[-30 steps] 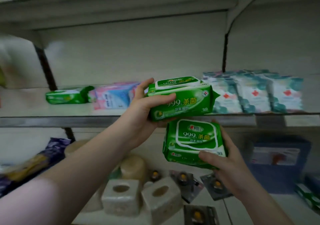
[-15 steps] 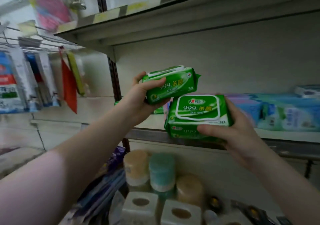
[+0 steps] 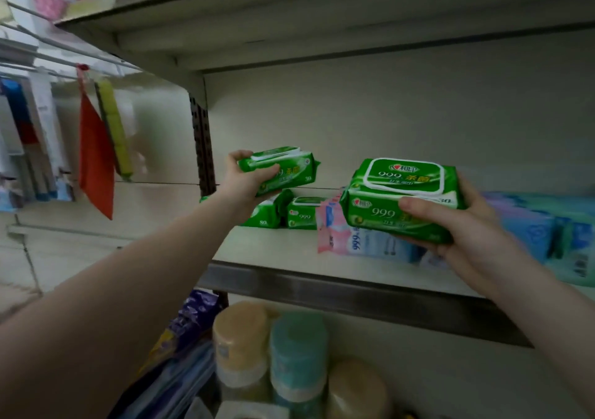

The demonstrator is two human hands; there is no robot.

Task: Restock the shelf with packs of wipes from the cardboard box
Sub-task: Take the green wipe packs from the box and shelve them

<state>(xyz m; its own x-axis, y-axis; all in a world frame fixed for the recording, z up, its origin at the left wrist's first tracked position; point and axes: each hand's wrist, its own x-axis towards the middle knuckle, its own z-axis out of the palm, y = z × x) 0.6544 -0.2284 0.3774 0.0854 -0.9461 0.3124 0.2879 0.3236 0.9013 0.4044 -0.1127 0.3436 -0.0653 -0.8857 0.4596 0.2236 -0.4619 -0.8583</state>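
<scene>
My left hand [image 3: 244,180] grips a green pack of wipes [image 3: 289,169] and holds it over the left end of the shelf [image 3: 273,244], just above two green packs [image 3: 283,212] lying there. My right hand [image 3: 463,225] grips a second green pack [image 3: 399,199], thumb across its front, held in front of the shelf above a pink and blue pack [image 3: 351,238]. The cardboard box is out of view.
Blue and teal packs [image 3: 547,225] fill the shelf's right side. A shelf board [image 3: 289,9] hangs overhead. An upright post [image 3: 203,148] stands at the shelf's left end. Round tubs [image 3: 270,354] and a purple bag [image 3: 193,318] sit below. A red cloth [image 3: 95,161] hangs left.
My left hand has carried its green pack further in, over the two packs at the shelf's left end. My right hand's pack has moved right. The view has shifted.
</scene>
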